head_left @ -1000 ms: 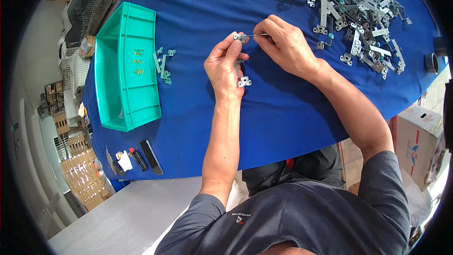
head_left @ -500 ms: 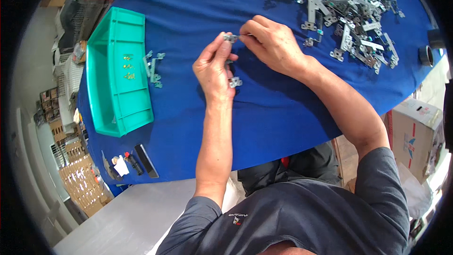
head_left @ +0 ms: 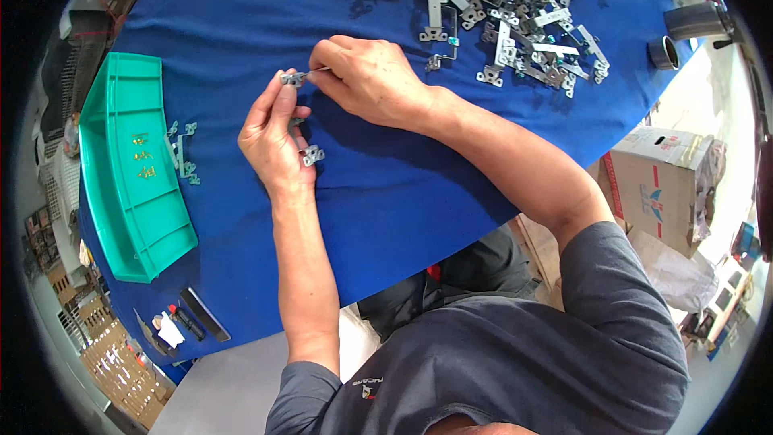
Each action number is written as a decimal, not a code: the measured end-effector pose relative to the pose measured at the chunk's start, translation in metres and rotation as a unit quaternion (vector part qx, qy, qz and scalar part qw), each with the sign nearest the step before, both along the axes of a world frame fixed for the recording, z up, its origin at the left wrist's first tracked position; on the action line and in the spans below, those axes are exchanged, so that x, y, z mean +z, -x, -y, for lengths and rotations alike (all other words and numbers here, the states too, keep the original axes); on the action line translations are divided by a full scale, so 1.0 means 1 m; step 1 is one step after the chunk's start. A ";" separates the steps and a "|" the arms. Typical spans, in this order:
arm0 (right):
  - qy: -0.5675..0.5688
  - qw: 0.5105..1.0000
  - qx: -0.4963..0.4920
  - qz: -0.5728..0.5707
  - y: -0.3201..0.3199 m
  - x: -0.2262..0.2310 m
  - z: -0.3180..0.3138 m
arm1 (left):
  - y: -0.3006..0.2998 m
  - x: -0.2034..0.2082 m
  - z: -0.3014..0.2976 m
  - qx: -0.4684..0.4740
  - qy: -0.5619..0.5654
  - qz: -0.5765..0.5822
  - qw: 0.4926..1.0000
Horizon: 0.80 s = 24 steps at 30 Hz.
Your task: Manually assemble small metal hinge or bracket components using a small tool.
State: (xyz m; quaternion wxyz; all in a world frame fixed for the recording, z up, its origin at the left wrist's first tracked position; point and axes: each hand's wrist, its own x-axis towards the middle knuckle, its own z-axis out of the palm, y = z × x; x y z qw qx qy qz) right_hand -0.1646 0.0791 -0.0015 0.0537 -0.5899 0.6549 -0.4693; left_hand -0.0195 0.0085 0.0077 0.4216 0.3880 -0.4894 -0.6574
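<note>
Take the left hand (head_left: 278, 125) as the centre of the dial, with twelve at the top of the view. Its thumb and forefinger are closed on a metal bracket (head_left: 291, 79), pinched at their tips at about twelve o'clock, while the other fingers curl loosely. A second metal end (head_left: 313, 155) sticks out by the heel of that hand at four o'clock; the fingers hide whether it belongs to the same piece. At two o'clock, just beside it, the right hand (head_left: 370, 80) is closed, its thumb and fingertips gripping a thin rod (head_left: 320, 71) that points to nine o'clock, at the bracket; where the two meet is too small to make out. Both hands are above a blue cloth (head_left: 386, 217). Farther out at two o'clock lies a wide pile (head_left: 435, 0) of similar brackets, some with teal bits. Near three o'clock, at the cloth's edge, is a dark tube (head_left: 663, 53), and just past three, below the table's level, a carton (head_left: 656, 185). Between eight and nine o'clock are a few loose brackets (head_left: 185, 153), just beside a green bin (head_left: 153, 201). Toward seven lie a phone (head_left: 204, 314), a black tool (head_left: 187, 322) with a red end and a white tissue (head_left: 169, 330), side by side.
</note>
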 end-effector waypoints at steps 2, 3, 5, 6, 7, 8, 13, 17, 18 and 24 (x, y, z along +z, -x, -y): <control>-0.034 0.999 0.014 0.015 -0.001 0.003 -0.001 | -0.001 -0.002 0.000 0.002 0.002 -0.011 1.000; -0.005 1.000 0.006 0.010 0.001 0.000 -0.001 | 0.003 -0.002 -0.001 0.007 -0.003 -0.002 1.000; 0.030 1.000 0.005 0.005 0.001 -0.006 0.001 | 0.004 -0.001 -0.001 0.019 -0.002 0.009 1.000; 0.017 1.000 0.011 0.007 0.000 -0.004 0.002 | 0.003 -0.002 0.001 0.017 0.005 0.014 1.000; 0.001 1.000 0.012 0.006 0.000 -0.003 0.001 | 0.002 -0.002 0.000 0.019 0.006 0.019 1.000; -0.015 1.000 0.013 0.005 0.000 -0.002 0.000 | 0.002 -0.001 -0.001 0.020 0.008 0.025 0.999; -0.023 1.000 0.013 0.008 0.000 0.000 0.000 | 0.001 -0.002 0.000 0.015 0.009 0.026 1.000; -0.038 0.999 0.012 0.022 0.000 0.003 -0.001 | 0.002 0.000 -0.002 0.017 0.002 0.037 0.999; -0.040 0.999 0.011 0.020 0.001 0.002 -0.001 | 0.003 -0.001 -0.002 0.016 0.000 0.036 0.999; -0.052 0.999 0.012 0.010 0.001 0.001 0.001 | 0.001 -0.001 -0.002 0.012 0.017 0.038 0.999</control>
